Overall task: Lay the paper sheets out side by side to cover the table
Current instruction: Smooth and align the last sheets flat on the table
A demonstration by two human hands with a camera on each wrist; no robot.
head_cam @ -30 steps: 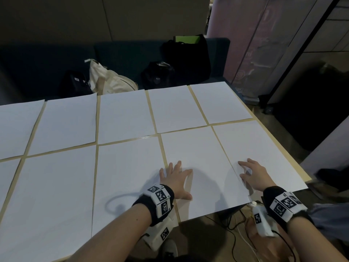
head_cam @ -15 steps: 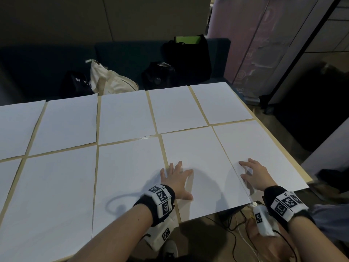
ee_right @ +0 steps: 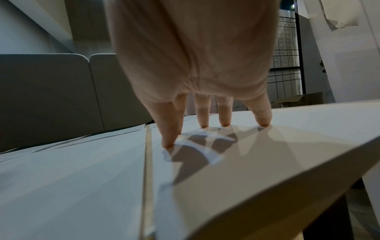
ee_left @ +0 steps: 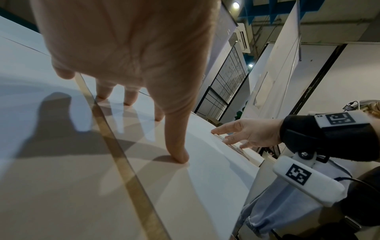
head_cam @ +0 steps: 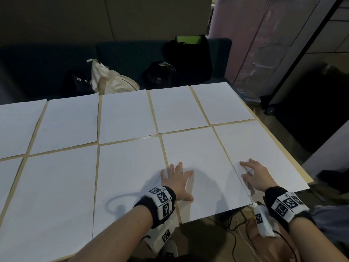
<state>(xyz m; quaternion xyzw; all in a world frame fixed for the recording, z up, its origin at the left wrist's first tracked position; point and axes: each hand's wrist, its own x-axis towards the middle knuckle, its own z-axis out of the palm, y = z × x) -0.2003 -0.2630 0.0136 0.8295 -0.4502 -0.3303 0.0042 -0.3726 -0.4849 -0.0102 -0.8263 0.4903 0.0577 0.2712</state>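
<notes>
My left hand (head_cam: 177, 183) flat, fingers spread, pressing near-row sheet (head_cam: 204, 173); right hand (head_cam: 255, 176) fingertips on corner sheet (head_cam: 264, 156) right of it. Both overhang table (head_cam: 268, 129) near edge. Risk: uneven push skews sheet, closes gap, overlaps.

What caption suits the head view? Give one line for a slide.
Both hands, left hand and right hand, press adjacent paper sheets flat.

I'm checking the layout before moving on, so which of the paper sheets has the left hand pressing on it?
The near-row sheet second from the right: the left hand lies flat on its left part. The right hand touches the sheet beside it.
</notes>
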